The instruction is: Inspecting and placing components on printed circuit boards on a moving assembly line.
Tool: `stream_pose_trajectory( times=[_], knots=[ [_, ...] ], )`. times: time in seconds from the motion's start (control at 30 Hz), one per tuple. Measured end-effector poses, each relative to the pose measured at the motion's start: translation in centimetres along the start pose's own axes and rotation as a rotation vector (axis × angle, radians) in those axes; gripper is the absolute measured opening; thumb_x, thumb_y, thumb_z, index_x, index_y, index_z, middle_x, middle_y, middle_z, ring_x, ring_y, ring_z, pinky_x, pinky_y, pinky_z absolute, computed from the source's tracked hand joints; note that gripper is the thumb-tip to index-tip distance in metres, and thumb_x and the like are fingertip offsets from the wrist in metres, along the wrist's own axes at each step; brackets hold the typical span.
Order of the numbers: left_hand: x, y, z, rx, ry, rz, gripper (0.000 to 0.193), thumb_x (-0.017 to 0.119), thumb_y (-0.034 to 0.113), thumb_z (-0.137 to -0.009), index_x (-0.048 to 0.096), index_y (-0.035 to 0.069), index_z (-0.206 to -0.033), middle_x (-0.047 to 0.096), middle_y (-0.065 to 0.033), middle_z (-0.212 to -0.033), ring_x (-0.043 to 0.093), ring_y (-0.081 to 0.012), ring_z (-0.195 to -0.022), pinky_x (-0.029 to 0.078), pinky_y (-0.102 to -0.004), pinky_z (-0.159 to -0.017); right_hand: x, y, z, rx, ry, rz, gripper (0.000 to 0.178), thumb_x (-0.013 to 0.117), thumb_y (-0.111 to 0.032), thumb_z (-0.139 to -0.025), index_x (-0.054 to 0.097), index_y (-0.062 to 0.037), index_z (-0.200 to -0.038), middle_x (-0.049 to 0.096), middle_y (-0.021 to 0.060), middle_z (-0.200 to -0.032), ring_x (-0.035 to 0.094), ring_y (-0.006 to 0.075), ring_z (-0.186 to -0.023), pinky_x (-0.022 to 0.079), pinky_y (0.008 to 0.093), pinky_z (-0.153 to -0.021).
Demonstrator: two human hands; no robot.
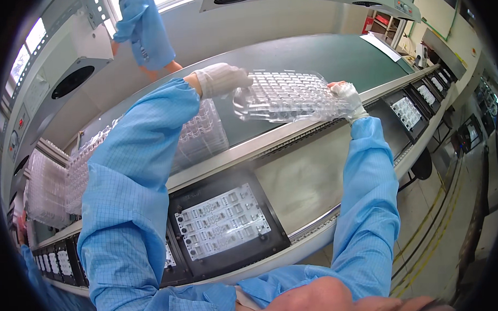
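Observation:
A clear plastic tray (288, 94) with rows of small moulded pockets is held up over the green bench top, slightly tilted. My right hand (345, 97), in a white glove with bare fingertips, grips its right end. At its upper left corner is my left hand (221, 79), also gloved, with its fingers closed at the tray's edge and somewhat blurred. Below, on the conveyor line, lies a black fixture plate (187, 199) carrying a panel of white circuit boards (224, 219).
Tall stacks of clear trays (201, 135) stand left on the green bench top (311, 49). More black fixtures (406, 114) sit along the conveyor to the right. Overhead hang white fan units (73, 79). Across the bench is another person's blue sleeve (146, 35).

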State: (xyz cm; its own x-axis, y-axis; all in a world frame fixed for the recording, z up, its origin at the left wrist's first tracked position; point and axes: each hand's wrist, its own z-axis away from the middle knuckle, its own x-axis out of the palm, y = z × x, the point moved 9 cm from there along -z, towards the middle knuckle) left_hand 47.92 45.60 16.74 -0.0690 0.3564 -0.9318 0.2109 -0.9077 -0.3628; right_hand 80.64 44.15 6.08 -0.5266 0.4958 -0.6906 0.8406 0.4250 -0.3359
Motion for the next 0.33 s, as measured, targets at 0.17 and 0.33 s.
stream_pose_trajectory(
  times=[0.17, 0.33],
  knots=[
    [4.6, -0.1, -2.0, 0.088, -0.118, -0.076, 0.009, 0.058, 0.005, -0.087, 0.059, 0.003, -0.097, 0.066, -0.0127, -0.091, 0.071, -0.0311, -0.078, 0.058, -0.0401, -0.062, 2.1, -1.4, -1.5, -0.328, 0.001, 0.380, 0.014, 0.063, -0.019, -0.085, 0.069, -0.0097, -0.094, 0.073, 0.0081, -0.101, 0.067, 0.0279, -0.093, 0.053, 0.0387, -0.085],
    [5.6, 0.6, -2.1, 0.194, -0.306, -0.325, 0.013, 0.059, 0.009, -0.088, 0.059, 0.010, -0.101, 0.067, -0.0093, -0.088, 0.073, -0.0279, -0.079, 0.058, -0.0352, -0.062, 4.9, -3.8, -3.8, -0.475, -0.050, 0.622, 0.005, 0.065, -0.014, -0.078, 0.066, -0.0116, -0.082, 0.073, 0.0072, -0.091, 0.069, 0.0275, -0.085, 0.054, 0.0416, -0.080]
  ],
)
